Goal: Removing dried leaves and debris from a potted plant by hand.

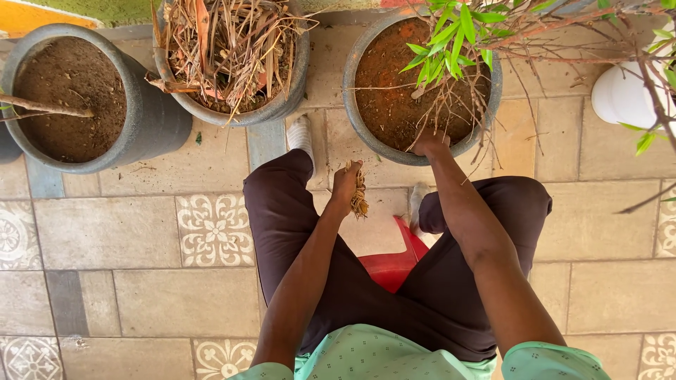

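My left hand (pixel 346 181) is closed around a small bunch of dry plant debris (pixel 359 197), held above my knees. My right hand (pixel 431 143) reaches into the grey pot (pixel 350 95) with reddish soil and a thin-stemmed green plant (pixel 451 35); its fingers are at the base of dry twigs near the pot's near rim. Whether those fingers grip anything is hidden by the twigs. I sit on a red stool (pixel 394 267) with my legs in dark trousers spread to either side.
A grey pot (pixel 229 112) full of dry leaves and stalks stands at the top middle. Another grey pot (pixel 151 119) of brown soil stands at the left. A white container (pixel 623 95) sits at the right edge. The floor is tiled, some tiles patterned.
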